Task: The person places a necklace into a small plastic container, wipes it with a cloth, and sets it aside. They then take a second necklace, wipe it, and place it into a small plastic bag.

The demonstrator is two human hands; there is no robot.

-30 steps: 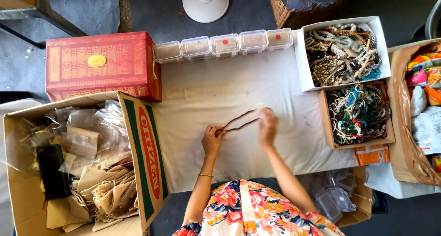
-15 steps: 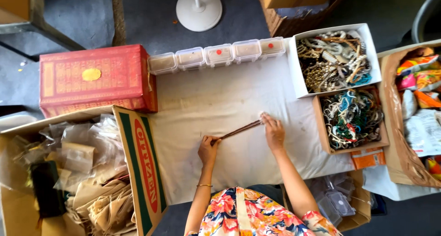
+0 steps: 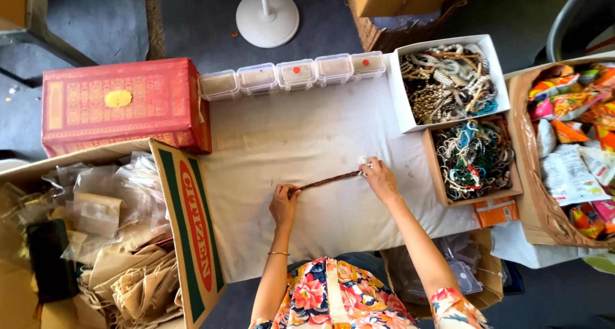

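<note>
A thin, dark brown beaded strand (image 3: 328,180) lies pulled straight across the white cloth (image 3: 288,143), tilting up rightward. The left hand (image 3: 284,204) pinches its lower end; the right hand (image 3: 379,179) pinches the upper end, near the bead boxes (image 3: 428,121).

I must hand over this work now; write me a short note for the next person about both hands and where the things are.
Left hand: fingers pinch the left end of the brown bead strand, pressed on the white cloth.
Right hand: fingers hold the right end, near a small white tag.
The strand lies pulled straight between the hands, mid-table.
White box and brown box at right hold more bead strings. Clear small containers line the far edge.
Done: strand is laid straight. Left: it is not yet in any box or container.
</note>
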